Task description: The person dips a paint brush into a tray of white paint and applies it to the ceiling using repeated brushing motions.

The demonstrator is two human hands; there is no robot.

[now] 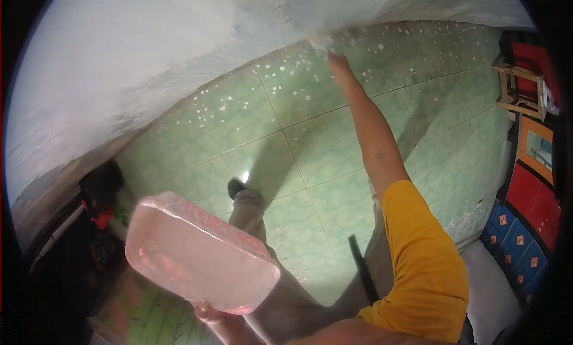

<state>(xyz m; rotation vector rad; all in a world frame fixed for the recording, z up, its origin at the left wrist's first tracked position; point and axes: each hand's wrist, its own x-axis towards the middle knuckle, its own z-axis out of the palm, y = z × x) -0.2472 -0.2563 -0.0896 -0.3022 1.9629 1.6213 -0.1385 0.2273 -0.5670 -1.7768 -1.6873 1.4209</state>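
Note:
My left hand (210, 313) grips the near rim of a pink rectangular plastic tub (203, 216). The tub tilts toward me, with pale paint coating its inside and reddish streaks along its walls. Its underside hides most of my left fingers. My right arm, in a yellow sleeve, stretches far forward, and my right hand (338, 65) is closed at the foot of the white wall (149, 52). In it is what looks like a paintbrush (321, 43), its pale head smeared by motion close to the wall.
Green floor tiles (322, 136) carry many white paint spots along the wall. At the right stand a wooden stool (514, 94), an orange-framed piece (536, 148) and red and blue patterned panels (516, 243). Dark items (100, 187) sit at the left. My feet are apart.

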